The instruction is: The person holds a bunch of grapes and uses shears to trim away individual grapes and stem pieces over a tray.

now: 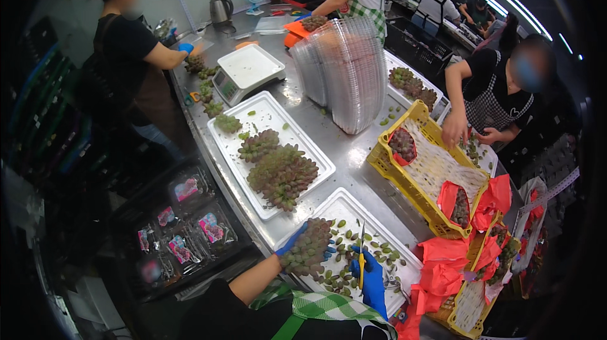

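My left hand point(290, 245), in a blue glove, supports a bunch of purple-green grapes point(309, 247) over the near white tray point(339, 197). In my blue-gloved right hand point(372, 278) is a pair of yellow-handled scissors point(362, 264), blades pointing away from me. The blades stand apart from the bunch, to its right. Loose grapes point(346, 277) lie scattered in the tray beneath both hands. Just beyond, a second white tray point(223, 138) holds large grape bunches point(283, 174) and a smaller green one point(228, 123).
A yellow crate point(379, 162) with red-wrapped grapes stands right, beside red paper point(441, 264). Stacked clear plastic containers point(353, 74) and a weighing scale point(251, 67) occupy the steel table. Packed boxes point(189, 226) sit lower left. Co-workers point(137, 50) stand around the table.
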### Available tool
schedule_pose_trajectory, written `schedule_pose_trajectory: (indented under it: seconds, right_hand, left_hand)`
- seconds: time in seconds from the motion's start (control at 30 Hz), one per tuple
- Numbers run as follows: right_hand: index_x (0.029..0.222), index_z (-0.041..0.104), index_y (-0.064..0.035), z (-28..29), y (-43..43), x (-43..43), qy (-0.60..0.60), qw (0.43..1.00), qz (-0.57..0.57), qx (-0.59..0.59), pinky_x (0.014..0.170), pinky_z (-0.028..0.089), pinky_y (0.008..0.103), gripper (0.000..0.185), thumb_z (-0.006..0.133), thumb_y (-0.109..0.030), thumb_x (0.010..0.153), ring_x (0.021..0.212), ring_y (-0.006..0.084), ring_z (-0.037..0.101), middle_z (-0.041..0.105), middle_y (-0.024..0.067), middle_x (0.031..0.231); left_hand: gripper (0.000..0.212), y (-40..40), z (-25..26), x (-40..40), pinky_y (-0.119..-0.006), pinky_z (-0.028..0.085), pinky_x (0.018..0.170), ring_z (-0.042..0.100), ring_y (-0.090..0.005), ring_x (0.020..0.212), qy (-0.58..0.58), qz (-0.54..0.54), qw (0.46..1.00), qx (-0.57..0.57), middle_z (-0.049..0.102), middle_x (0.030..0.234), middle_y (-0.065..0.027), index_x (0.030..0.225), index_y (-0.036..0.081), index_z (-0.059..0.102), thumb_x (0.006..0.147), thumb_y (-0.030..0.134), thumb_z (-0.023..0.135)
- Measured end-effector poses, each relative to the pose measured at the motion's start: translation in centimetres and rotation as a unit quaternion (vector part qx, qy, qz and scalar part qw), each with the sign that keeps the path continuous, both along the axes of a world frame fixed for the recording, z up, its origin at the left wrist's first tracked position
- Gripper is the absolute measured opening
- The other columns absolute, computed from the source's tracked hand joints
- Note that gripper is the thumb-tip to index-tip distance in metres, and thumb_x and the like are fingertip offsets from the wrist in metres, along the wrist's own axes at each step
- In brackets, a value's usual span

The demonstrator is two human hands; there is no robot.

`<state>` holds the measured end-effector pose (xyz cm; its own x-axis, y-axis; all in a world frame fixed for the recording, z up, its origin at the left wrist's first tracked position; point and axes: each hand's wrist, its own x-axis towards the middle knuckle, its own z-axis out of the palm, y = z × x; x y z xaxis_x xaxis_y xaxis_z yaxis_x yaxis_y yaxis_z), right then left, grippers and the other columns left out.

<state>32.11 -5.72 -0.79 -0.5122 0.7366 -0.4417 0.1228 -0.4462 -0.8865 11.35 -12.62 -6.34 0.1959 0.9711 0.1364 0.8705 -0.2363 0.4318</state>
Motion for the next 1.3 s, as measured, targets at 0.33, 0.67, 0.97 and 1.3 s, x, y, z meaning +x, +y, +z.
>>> schedule_pose_trajectory:
  seconds: [0.33,0.67,0.97,1.3]
  right_hand:
    - [0.114,0.048,-0.0041,-0.4,-0.9,0.8,-0.009,1.000,0.007,0.001,0.065,0.044,0.0185,0.037,0.056,-0.002,0.079,0.074,0.0063,0.052,0.055,0.0014,0.098]
    - [0.117,0.046,-0.0052,0.1,-1.5,0.8,-0.064,0.998,-0.004,0.013,0.063,0.043,0.0169,0.040,0.055,-0.001,0.078,0.074,0.0049,0.052,0.056,0.0010,0.102]
    - [0.117,0.046,-0.0027,0.6,-2.2,1.4,-0.102,0.994,-0.026,0.037,0.067,0.045,0.0203,0.044,0.061,-0.006,0.076,0.080,0.0092,0.054,0.057,0.0019,0.098]
    - [0.110,0.052,-0.0073,1.2,-2.6,2.6,-0.206,0.958,-0.019,0.200,0.071,0.046,0.0289,0.047,0.065,-0.032,0.071,0.081,0.0211,0.060,0.061,0.0138,0.092]
  left_hand:
    - [0.057,0.6,-0.6,0.5,-0.042,0.005,0.103,0.014,-0.0268,0.127,0.264,0.019,0.964,0.000,0.016,0.136,-0.0152,0.128,0.002,0.026,0.081,0.033,0.036]
    - [0.051,0.3,-1.4,0.1,-0.038,0.004,0.104,0.015,-0.0244,0.127,0.032,0.009,0.999,-0.003,0.016,0.138,-0.0107,0.126,0.006,0.030,0.083,0.032,0.034]
    - [0.054,0.5,-1.5,0.9,-0.039,0.011,0.103,0.022,-0.0230,0.124,-0.537,0.037,0.822,-0.186,0.020,0.136,-0.0073,0.131,0.006,0.022,0.085,0.033,0.031]
    - [0.066,1.0,-2.6,0.9,-0.046,0.013,0.100,0.026,-0.0350,0.118,-0.607,0.094,0.735,-0.285,0.029,0.126,-0.0224,0.118,0.000,0.037,0.069,0.045,0.048]
